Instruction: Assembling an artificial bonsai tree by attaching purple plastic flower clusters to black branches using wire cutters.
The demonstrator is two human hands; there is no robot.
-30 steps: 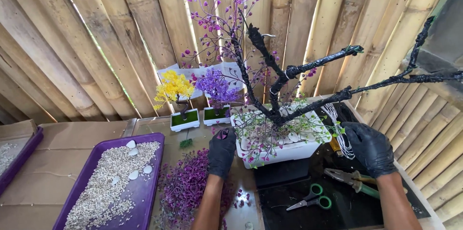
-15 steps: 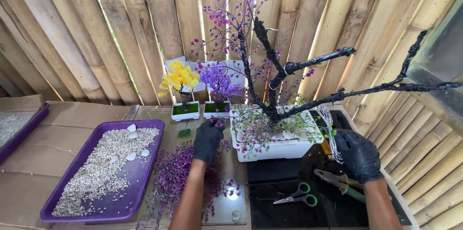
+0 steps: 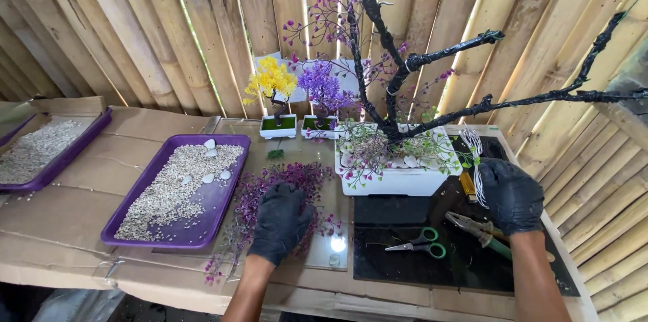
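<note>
My left hand [image 3: 280, 221], in a black glove, lies palm down on the pile of purple sprigs [image 3: 270, 190] spread on the worktop [image 3: 81, 227] — fingers curled into the pile, though I cannot tell whether the grip has closed on any sprig. The sprigs lie between the purple tray [image 3: 202, 224] of gravel and the white pot [image 3: 398, 177].

My right hand [image 3: 513, 194], gloved too, sits at the pot's right end, its grip closed on a bundle of white wires [image 3: 476, 150] that stands up from my fingers. Just below it on the black mat [image 3: 466, 261] lie the pliers [image 3: 482, 231] and, nearer the middle, green-handled scissors [image 3: 418, 241].

The pot holds a tree [image 3: 391, 79] with black-wrapped branches — some bare, reaching right, others carrying purple blossoms up top. Behind, against the bamboo wall [image 3: 135, 32], stand two small trees in small pots, one yellow [image 3: 271, 82], one purple [image 3: 322, 86]. A second tray [image 3: 57, 160] of gravel sits far left.
</note>
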